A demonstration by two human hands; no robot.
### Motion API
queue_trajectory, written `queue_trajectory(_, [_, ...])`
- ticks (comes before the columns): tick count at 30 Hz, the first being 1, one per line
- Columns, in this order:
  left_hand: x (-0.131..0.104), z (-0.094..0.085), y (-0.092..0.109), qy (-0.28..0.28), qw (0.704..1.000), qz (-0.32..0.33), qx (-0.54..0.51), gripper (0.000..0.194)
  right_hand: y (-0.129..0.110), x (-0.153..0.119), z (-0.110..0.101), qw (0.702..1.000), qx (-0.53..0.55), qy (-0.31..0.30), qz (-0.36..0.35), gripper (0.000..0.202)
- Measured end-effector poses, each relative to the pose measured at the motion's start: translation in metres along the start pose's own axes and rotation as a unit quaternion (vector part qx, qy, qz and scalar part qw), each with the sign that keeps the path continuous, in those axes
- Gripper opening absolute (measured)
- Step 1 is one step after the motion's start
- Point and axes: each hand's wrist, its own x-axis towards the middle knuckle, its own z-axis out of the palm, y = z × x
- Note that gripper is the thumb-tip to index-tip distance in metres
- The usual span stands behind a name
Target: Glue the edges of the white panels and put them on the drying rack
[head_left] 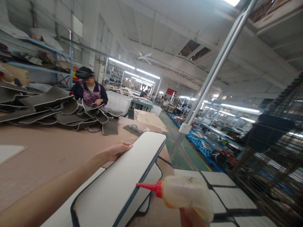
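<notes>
My left hand [117, 150] grips the far left edge of a long white panel [125, 170] with rounded corners and a dark border, its thumb on the upper face. The panel is tilted above other white panels [155, 175] with dark edges. In my right hand [189, 217], mostly hidden behind it, is a translucent squeeze bottle [187, 192] with yellowish liquid inside. Its red pointed nozzle [148, 186] lies along the panel's right dark edge, the tip at or just over that edge; contact I cannot tell.
Grey-brown pieces with pale edges [52, 107] are heaped on the brown table [59, 148]. A person [91, 88] stands behind them. More white panels [232, 198] lie at the lower right. A slanted metal pole [210, 72] rises beyond the table, near blue pallets [201, 145].
</notes>
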Motion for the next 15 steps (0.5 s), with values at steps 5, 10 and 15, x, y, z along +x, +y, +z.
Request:
queue_trajectory(5, [0.003, 0.0, 0.005, 0.005, 1.0, 0.004, -0.004, 0.038, -0.003, -0.006, -0.002, 0.996, -0.078, -0.025, -0.044, 0.054])
queue_trajectory(10, [0.006, -0.003, 0.007, 0.011, 1.0, 0.003, -0.009, 0.032, -0.011, -0.003, 0.009, 0.991, -0.103, -0.052, -0.064, 0.036])
queue_trajectory(15, [0.009, -0.007, 0.008, 0.022, 1.0, 0.002, -0.015, 0.031, -0.017, -0.009, 0.018, 0.989, -0.109, -0.072, -0.075, 0.036])
